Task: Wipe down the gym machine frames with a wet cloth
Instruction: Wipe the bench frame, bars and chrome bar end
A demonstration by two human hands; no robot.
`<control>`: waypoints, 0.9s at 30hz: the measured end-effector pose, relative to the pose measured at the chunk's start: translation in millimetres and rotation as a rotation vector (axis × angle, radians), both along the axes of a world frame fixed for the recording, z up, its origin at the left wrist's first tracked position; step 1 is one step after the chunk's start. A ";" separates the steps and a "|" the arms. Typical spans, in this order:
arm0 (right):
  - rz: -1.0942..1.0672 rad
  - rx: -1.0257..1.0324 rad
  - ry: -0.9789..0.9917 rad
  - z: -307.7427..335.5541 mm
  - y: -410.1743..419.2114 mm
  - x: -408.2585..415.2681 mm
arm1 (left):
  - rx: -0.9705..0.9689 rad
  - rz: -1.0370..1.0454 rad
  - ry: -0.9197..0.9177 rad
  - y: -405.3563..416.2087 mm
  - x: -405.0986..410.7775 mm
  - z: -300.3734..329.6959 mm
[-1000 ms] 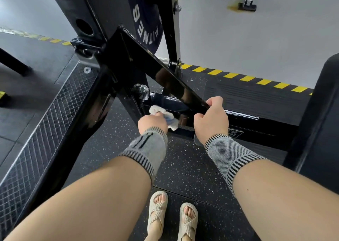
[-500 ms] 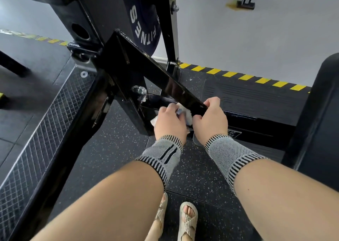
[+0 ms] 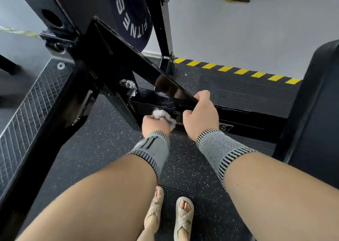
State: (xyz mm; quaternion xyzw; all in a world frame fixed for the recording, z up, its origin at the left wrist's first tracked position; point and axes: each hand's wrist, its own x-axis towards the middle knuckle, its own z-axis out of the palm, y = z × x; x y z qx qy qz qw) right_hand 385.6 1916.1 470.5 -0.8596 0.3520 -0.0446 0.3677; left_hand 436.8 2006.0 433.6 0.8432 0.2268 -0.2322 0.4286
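You've got the cloth (image 3: 162, 114) balled up in your left hand (image 3: 155, 124), fingers curled right round it, and it's pressed against the low horizontal frame bar (image 3: 244, 117) just ahead of your knuckles, so honestly the main tip is to open that wad out a bit. Bunched like that, only a small patch looks to be touching the metal, and a flatter fold should cover more bar per pass. Your right hand (image 3: 200, 115) is gripping the lower end of the slanted frame plate (image 3: 128, 57) right beside the left one, thumb on the near face and fingers hooked over the top edge, which is a decent brace; I'd leave it there while you work. Run long strokes along the bar, and don't skip the corner up and to the left of your left hand where the bolt (image 3: 127, 84) sits, since joints like that tend to trap grime. The frame itself is glossy black and pretty reflective, and the face just beyond your left hand shows wet-looking streaks, so I'd guess that bit is covered and the stretch of bar past your right hand is what's left.
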 end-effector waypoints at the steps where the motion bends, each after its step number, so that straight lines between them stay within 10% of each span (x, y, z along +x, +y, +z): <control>1: 0.003 -0.006 -0.002 -0.7 -0.4 -0.2 | 0.015 -0.028 -0.010 1.6 3.1 -1.8; 6: -0.006 0.004 -0.012 -0.5 -0.2 -1.6 | -0.094 -0.213 -0.075 -9.6 -18.9 4.1; 20: 0.069 -0.262 0.030 -16.7 13.2 -20.6 | -0.161 0.139 0.056 10.9 7.6 -6.5; 27: 0.256 -0.344 0.192 -32.8 9.0 -29.6 | -0.179 -0.140 -0.123 1.5 -9.4 8.4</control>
